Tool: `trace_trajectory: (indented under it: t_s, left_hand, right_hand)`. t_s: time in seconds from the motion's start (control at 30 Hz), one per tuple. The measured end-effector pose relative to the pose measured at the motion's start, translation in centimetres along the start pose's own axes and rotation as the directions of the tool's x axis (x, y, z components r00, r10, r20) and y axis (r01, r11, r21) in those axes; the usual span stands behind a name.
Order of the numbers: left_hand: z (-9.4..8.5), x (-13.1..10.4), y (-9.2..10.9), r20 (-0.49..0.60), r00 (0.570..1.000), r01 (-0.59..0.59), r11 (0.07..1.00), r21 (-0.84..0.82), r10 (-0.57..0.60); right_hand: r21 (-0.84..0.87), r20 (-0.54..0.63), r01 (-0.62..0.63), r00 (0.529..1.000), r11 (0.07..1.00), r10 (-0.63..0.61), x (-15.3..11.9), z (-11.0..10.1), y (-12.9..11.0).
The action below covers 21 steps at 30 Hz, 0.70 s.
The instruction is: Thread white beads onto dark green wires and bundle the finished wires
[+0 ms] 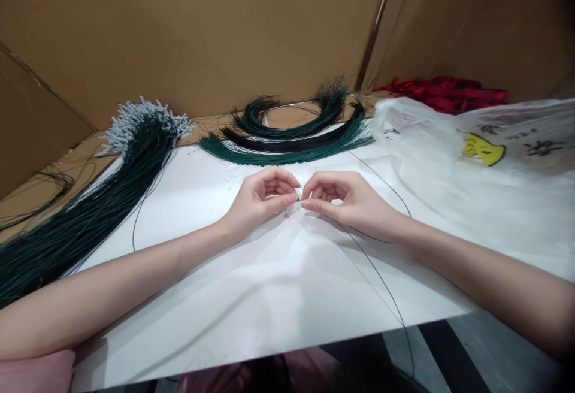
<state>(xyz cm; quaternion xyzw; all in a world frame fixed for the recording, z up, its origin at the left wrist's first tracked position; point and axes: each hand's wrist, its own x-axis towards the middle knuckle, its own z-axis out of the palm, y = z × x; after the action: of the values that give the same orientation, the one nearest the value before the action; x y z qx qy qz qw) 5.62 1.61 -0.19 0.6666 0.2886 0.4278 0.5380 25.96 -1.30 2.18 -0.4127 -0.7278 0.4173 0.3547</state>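
My left hand (268,194) and my right hand (340,196) meet at the middle of the white board (251,297), fingertips nearly touching. Each pinches thumb to forefinger. Between the fingertips is a small white piece, too small to make out well. A thin dark wire (378,276) runs from my right hand down over the board's front edge; my right fingers close on its end. What my left fingertips hold is partly hidden. Small white beads (233,172) lie just behind my hands.
Green wires with white tips (148,135) stretch along the left. Curved bundles of green and black wire (287,156) lie behind my hands. At the right are a clear plastic bag (449,171) and red ribbon (449,93). Cardboard walls (202,33) stand behind.
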Motion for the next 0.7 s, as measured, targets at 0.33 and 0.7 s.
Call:
trace_trajectory:
  t_s: [0.33,0.7]
  left_hand:
    - [0.04,-0.02,-0.03,-0.011,0.998,-0.060,0.997,0.044,0.060]
    - [-0.58,0.57,0.17,-0.006,0.988,-0.118,0.797,0.593,0.151]
  right_hand:
    - [0.043,0.022,-0.038,0.999,0.998,0.037,0.08,0.04,0.10]
    - [-0.028,0.043,-0.022,0.999,0.999,0.023,0.02,-0.06,0.48]
